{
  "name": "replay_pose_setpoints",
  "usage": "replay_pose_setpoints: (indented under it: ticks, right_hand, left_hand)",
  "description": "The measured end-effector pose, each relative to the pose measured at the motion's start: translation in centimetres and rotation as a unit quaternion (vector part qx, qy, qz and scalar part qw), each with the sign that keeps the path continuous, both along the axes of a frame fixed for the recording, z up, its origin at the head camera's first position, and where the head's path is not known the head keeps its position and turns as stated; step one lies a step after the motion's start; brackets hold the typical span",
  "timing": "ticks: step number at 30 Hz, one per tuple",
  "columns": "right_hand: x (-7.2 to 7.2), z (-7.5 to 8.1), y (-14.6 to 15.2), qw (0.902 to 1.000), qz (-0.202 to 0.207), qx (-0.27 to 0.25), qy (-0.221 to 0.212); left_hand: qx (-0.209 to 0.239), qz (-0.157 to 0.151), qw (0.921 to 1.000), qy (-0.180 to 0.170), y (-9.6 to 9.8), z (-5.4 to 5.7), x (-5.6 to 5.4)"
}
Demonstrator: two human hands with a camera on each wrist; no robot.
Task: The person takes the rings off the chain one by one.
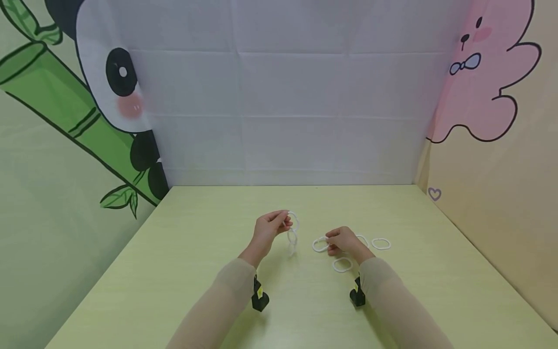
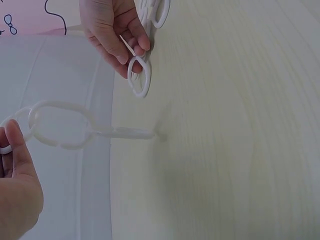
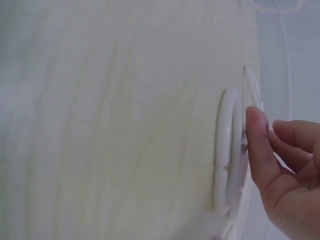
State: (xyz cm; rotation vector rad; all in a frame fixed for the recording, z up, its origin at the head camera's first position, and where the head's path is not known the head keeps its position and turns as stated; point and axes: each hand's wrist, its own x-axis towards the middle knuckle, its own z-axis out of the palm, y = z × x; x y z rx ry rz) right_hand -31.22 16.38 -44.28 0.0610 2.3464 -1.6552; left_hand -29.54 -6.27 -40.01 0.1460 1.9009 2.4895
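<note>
My left hand (image 1: pixel 268 232) holds up the top of a short hanging chain of white oval plastic chain links (image 2: pixel 60 104). The lowest link (image 2: pixel 127 133) hangs edge-on in the left wrist view, above the table. To the right, my right hand (image 1: pixel 345 241) is low over the table and pinches the edge of a loose white link (image 2: pixel 148 80) between thumb and fingers. In the right wrist view, another white link (image 3: pixel 223 135) lies on the table just in front of the fingertips. The chain and the loose link are apart.
More loose white links lie around my right hand: one nearer me (image 1: pixel 342 271), one at the far right (image 1: pixel 381 248), and one partly hidden behind the wrist (image 1: pixel 364 237). The pale wooden table (image 1: pixel 209 218) ends at a white cloth backdrop (image 1: pixel 287 145), with printed side panels.
</note>
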Motion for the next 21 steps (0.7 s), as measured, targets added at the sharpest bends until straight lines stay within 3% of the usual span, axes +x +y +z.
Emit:
replay_pose_setpoints:
  ticks: [11,21]
  right_hand:
    - [0.3,0.4,0.5,1.0,0.002,0.008,0.003]
    - [0.1,1.2,1.1,0.9993,-0.001,0.02,0.033]
  left_hand:
    - [0.002,0.002,1.0,-0.005,0.1,0.2,-0.1]
    - [-0.003,0.001,1.0,-0.003,0.3,0.2,-0.3]
